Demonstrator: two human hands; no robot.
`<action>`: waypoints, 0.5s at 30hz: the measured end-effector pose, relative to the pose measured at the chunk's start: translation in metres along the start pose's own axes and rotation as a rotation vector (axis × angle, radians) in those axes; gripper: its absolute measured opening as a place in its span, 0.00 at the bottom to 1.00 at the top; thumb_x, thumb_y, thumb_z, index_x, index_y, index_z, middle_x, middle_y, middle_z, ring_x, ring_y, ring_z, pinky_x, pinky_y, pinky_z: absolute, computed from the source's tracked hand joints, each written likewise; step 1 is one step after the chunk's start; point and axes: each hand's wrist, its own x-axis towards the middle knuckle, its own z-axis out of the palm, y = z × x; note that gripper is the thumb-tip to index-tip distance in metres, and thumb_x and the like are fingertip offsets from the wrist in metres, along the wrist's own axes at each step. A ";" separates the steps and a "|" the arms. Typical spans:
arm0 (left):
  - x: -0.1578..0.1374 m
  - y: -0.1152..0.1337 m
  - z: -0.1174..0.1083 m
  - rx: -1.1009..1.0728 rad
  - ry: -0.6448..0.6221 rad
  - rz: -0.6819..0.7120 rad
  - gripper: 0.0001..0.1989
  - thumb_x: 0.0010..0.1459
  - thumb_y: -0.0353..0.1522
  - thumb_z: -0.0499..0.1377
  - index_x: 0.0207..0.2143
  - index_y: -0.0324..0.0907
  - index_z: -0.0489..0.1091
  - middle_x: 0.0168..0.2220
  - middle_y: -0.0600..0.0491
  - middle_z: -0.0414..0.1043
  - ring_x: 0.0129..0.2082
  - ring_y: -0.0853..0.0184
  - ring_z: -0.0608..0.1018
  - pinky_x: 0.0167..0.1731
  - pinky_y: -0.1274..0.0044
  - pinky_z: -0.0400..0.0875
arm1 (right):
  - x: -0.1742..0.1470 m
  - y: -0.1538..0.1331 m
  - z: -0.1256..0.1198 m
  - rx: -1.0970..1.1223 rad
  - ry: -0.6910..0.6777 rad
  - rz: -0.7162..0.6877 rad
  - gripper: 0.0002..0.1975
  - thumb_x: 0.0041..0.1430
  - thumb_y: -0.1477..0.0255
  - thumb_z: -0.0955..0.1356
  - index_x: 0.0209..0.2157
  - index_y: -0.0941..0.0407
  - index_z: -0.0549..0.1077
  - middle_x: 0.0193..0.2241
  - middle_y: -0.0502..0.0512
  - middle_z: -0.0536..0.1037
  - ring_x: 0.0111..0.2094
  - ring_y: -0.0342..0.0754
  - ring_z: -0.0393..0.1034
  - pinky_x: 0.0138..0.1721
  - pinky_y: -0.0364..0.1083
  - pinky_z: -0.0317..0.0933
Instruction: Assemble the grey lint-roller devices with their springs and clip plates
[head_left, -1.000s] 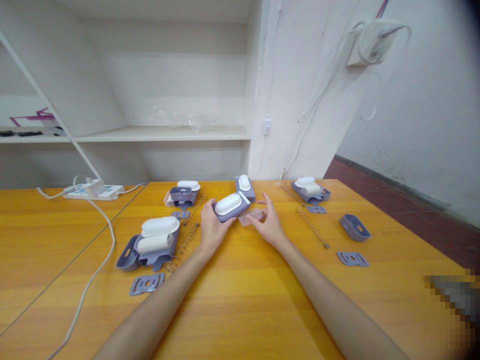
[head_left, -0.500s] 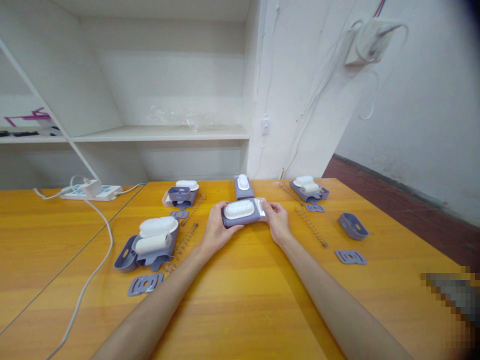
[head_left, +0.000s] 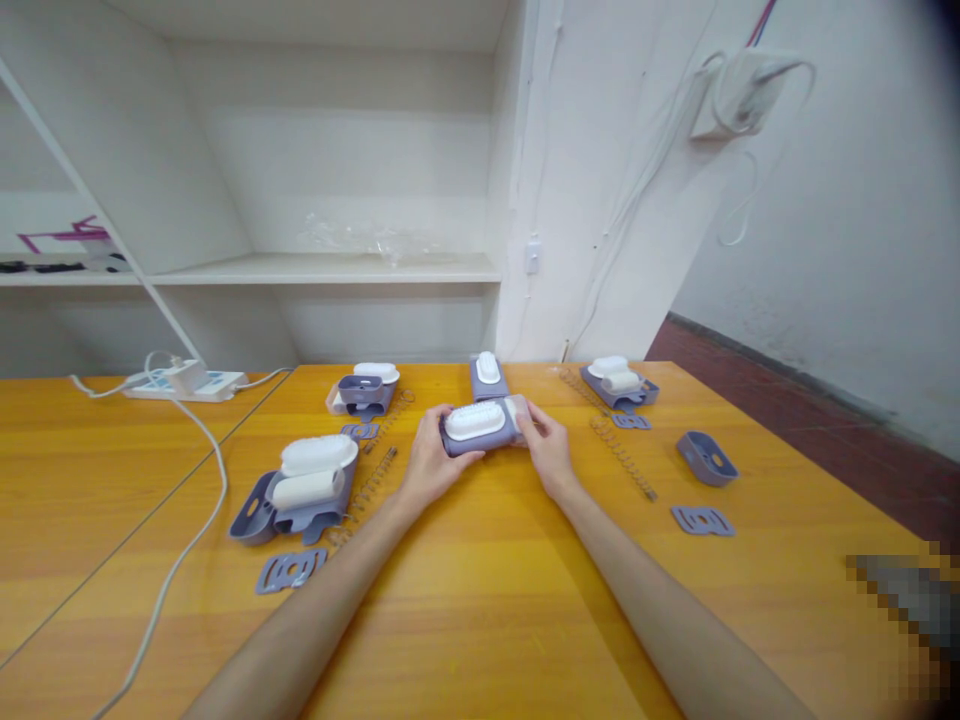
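Observation:
Over the middle of the table I hold a grey-purple plastic case with a white oval brush, bristles up, on its upper face. My left hand wraps its left end, thumb along the near side. At the other end, the fingers of my right hand close on the case's right end, where a pale, shiny piece like clear film shows; whether it is loose or fixed is unclear. Just behind stands another grey-purple case with a white oval top.
Similar part sets lie at left, back left and back right. Metal springs, a small grey-purple tray and a flat slotted plate lie rightward. A power strip and white cable occupy the left.
The right end of the held case has tipped slightly, and my right fingers have shifted a little left and down over it. My left hand keeps its grip.

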 end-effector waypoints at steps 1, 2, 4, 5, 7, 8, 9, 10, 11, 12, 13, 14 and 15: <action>0.000 0.000 0.000 0.000 -0.003 0.002 0.35 0.40 0.35 0.68 0.49 0.43 0.55 0.46 0.49 0.64 0.47 0.59 0.70 0.48 0.66 0.64 | 0.001 0.001 -0.001 0.015 0.003 0.019 0.27 0.49 0.58 0.68 0.49 0.58 0.71 0.49 0.56 0.73 0.45 0.55 0.70 0.36 0.50 0.69; 0.000 0.000 0.000 -0.001 -0.007 0.007 0.35 0.40 0.35 0.68 0.49 0.43 0.55 0.47 0.48 0.64 0.47 0.59 0.70 0.49 0.66 0.64 | 0.002 0.003 -0.001 0.035 0.013 0.033 0.27 0.49 0.57 0.68 0.49 0.57 0.71 0.48 0.57 0.74 0.43 0.55 0.70 0.34 0.49 0.69; 0.000 0.000 0.001 0.002 -0.013 0.027 0.35 0.40 0.35 0.68 0.49 0.43 0.55 0.47 0.48 0.64 0.48 0.59 0.69 0.49 0.66 0.63 | 0.003 0.006 -0.001 0.068 0.059 0.043 0.26 0.49 0.57 0.68 0.47 0.58 0.72 0.45 0.57 0.75 0.40 0.54 0.71 0.31 0.47 0.68; 0.000 0.000 0.001 0.004 -0.012 0.037 0.35 0.41 0.36 0.68 0.49 0.43 0.55 0.47 0.48 0.64 0.48 0.59 0.69 0.50 0.66 0.63 | 0.004 0.007 -0.001 0.076 0.090 0.037 0.25 0.49 0.57 0.68 0.46 0.58 0.73 0.43 0.58 0.76 0.39 0.53 0.71 0.30 0.46 0.67; 0.000 0.001 0.001 0.009 -0.006 0.052 0.35 0.41 0.36 0.68 0.49 0.43 0.55 0.48 0.48 0.63 0.49 0.58 0.68 0.50 0.65 0.62 | 0.005 0.010 -0.001 0.078 0.144 0.019 0.23 0.50 0.58 0.67 0.44 0.59 0.73 0.41 0.58 0.77 0.38 0.52 0.71 0.31 0.45 0.66; 0.000 0.001 0.001 0.011 -0.002 0.055 0.34 0.41 0.36 0.68 0.49 0.43 0.55 0.48 0.47 0.63 0.49 0.58 0.68 0.50 0.65 0.62 | 0.006 0.011 0.000 0.078 0.168 0.016 0.23 0.50 0.58 0.67 0.43 0.59 0.73 0.41 0.58 0.77 0.38 0.52 0.71 0.32 0.45 0.66; -0.001 0.002 0.001 0.012 0.004 0.055 0.34 0.41 0.36 0.68 0.49 0.43 0.55 0.48 0.47 0.63 0.49 0.58 0.68 0.50 0.65 0.62 | 0.006 0.012 0.000 0.078 0.191 0.015 0.23 0.50 0.57 0.67 0.43 0.59 0.73 0.40 0.58 0.77 0.39 0.52 0.71 0.32 0.45 0.66; -0.001 0.002 0.001 0.014 0.008 0.054 0.34 0.41 0.36 0.68 0.49 0.43 0.55 0.48 0.47 0.63 0.49 0.58 0.68 0.50 0.65 0.62 | 0.007 0.013 0.000 0.076 0.208 0.016 0.23 0.50 0.57 0.67 0.44 0.58 0.72 0.41 0.58 0.77 0.39 0.52 0.71 0.33 0.45 0.66; -0.001 0.003 0.001 0.015 0.010 0.052 0.34 0.41 0.36 0.68 0.48 0.43 0.55 0.48 0.47 0.63 0.49 0.58 0.68 0.50 0.65 0.62 | 0.007 0.014 0.000 0.072 0.213 0.019 0.24 0.50 0.58 0.67 0.44 0.58 0.71 0.42 0.58 0.77 0.40 0.52 0.71 0.34 0.46 0.66; -0.001 0.003 0.001 0.015 0.012 0.052 0.34 0.41 0.36 0.68 0.48 0.43 0.55 0.48 0.47 0.63 0.49 0.58 0.68 0.50 0.65 0.62 | 0.007 0.014 0.000 0.063 0.202 0.022 0.24 0.50 0.58 0.67 0.45 0.58 0.71 0.42 0.58 0.76 0.41 0.52 0.71 0.35 0.46 0.66; -0.001 0.003 0.001 0.013 0.012 0.052 0.34 0.41 0.35 0.68 0.49 0.43 0.55 0.48 0.47 0.63 0.49 0.57 0.68 0.50 0.64 0.62 | 0.007 0.015 0.000 0.050 0.174 0.020 0.24 0.50 0.58 0.67 0.46 0.58 0.70 0.43 0.59 0.76 0.41 0.53 0.70 0.36 0.47 0.66; -0.001 0.003 0.001 0.009 0.010 0.054 0.34 0.41 0.35 0.68 0.49 0.43 0.55 0.48 0.47 0.63 0.49 0.57 0.68 0.50 0.64 0.62 | 0.007 0.015 0.000 0.034 0.138 0.015 0.24 0.50 0.59 0.67 0.46 0.58 0.70 0.43 0.59 0.76 0.42 0.53 0.70 0.38 0.48 0.65; -0.001 0.004 0.001 0.002 0.006 0.056 0.34 0.41 0.35 0.68 0.49 0.43 0.55 0.49 0.47 0.63 0.49 0.58 0.68 0.50 0.65 0.62 | 0.007 0.016 -0.001 0.016 0.106 0.009 0.24 0.50 0.59 0.67 0.47 0.57 0.69 0.43 0.58 0.76 0.43 0.53 0.70 0.40 0.48 0.65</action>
